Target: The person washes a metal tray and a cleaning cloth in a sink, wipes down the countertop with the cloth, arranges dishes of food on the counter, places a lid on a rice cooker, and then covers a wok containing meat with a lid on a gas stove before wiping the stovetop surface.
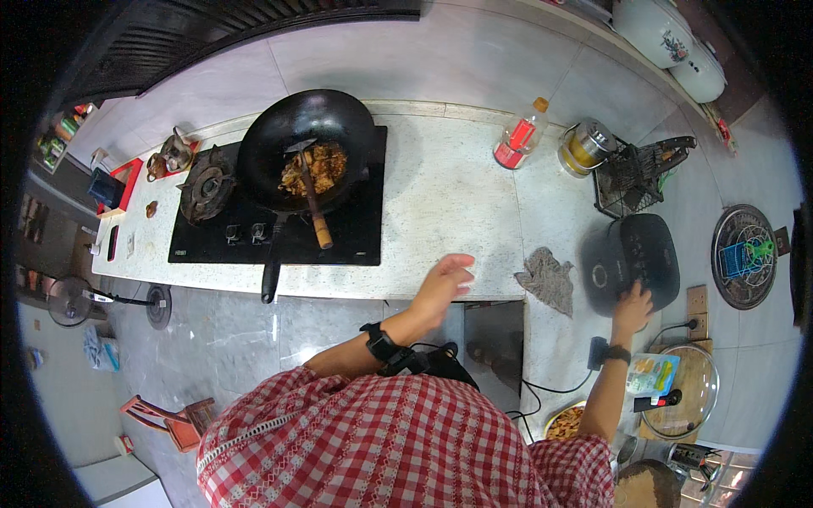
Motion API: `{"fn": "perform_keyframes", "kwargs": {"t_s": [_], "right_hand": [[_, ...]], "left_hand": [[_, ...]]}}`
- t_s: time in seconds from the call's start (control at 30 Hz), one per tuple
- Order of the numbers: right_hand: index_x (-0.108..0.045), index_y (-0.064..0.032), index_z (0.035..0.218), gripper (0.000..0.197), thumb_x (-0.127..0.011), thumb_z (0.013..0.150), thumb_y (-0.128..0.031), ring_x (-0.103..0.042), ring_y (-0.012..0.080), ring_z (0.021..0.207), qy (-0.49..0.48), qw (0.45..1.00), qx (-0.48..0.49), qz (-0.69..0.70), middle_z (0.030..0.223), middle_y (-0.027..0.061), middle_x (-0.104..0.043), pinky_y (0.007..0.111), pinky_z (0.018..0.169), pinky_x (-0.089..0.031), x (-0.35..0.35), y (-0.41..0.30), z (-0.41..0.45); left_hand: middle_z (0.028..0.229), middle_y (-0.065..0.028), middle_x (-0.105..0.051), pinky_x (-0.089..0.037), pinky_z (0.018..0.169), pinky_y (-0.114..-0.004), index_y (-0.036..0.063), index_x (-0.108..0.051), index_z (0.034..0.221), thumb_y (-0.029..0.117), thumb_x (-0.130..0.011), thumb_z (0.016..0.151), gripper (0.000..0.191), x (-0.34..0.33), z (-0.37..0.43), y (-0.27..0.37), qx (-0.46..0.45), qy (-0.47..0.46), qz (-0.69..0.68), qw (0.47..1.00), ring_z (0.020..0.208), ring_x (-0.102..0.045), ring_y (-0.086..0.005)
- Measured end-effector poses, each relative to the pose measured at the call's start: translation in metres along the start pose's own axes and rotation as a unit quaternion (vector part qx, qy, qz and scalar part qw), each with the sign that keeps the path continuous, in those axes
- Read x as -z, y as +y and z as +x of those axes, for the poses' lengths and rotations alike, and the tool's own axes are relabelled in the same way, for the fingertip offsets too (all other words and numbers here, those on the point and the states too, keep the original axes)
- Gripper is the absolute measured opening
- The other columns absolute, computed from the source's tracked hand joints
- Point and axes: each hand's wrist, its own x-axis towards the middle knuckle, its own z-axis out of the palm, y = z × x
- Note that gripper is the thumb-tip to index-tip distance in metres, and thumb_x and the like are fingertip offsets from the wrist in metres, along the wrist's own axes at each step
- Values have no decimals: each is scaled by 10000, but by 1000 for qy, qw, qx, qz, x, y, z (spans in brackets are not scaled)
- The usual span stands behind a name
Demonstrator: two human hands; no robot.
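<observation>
My right hand (632, 310) reaches to the right-hand counter, its fingers spread on the top of a black rice cooker (648, 251) near its buttons. The cooker's lid looks shut. My left hand (443, 284) hovers by the front counter's edge with loosely bent fingers, holding nothing. A grey rag (547, 279) lies crumpled between the two hands, beside the cooker. Farther left, a black wok (317, 111) sits on the gas hob (375, 190). Browned food (331, 166) fills its bottom, and a wooden-handled spatula (314, 203) rests in it, handle over the near rim.
A red-labelled bottle (522, 136), a glass jug (587, 147) and a knife rack (635, 171) stand at the back right. Near my right forearm are a glass lid (695, 406), a pouch (654, 373), black cables (540, 388) and a dish of brown food pieces (564, 424). The wok handle (271, 267) overhangs the counter.
</observation>
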Motion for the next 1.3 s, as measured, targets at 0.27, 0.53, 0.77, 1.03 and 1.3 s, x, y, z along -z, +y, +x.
{"fn": "perform_keyframes", "kwargs": {"t_s": [0.27,0.53,0.77,1.03,1.3], "right_hand": [[-557,-73,1156,471,-668,725,-228,-551,312,990,131,970,-14,205,1112,146,-583,425,805,-448,34,7,-37],[-568,-94,1104,334,-564,835,-291,-504,315,1064,-66,931,-44,355,1070,149,-545,617,942,-297,61,-40,-146],[-577,-104,1105,300,-558,856,-271,-537,300,1016,-129,908,-96,386,998,125,-582,524,931,-331,85,22,-248],[-581,-34,1069,288,-542,849,-216,-589,329,880,-69,887,-209,405,955,162,-618,439,814,-424,119,113,-435],[-623,-18,947,229,-567,816,-198,-597,346,842,-6,874,-342,346,897,176,-632,397,740,-480,182,208,-676]], "left_hand": [[940,-169,-614,-456,788,-419,16,-603,1001,221,-695,724,356,151,-31,89,-321,372,629,602,908,-568,-354],[964,-153,-579,-487,472,-366,-24,-287,1163,221,-718,711,672,235,13,71,-51,326,467,820,659,-565,-259],[913,-174,-596,-498,527,-400,-12,-345,1134,241,-683,759,564,199,53,25,-127,341,574,734,670,-589,-298],[855,-199,-617,-511,590,-439,3,-412,1100,264,-642,814,450,130,-3,12,-418,405,541,607,683,-617,-343],[788,-113,-526,-441,556,-333,26,-419,1193,129,-559,824,407,-41,-205,-83,-343,7,370,863,648,-522,-209]]}}
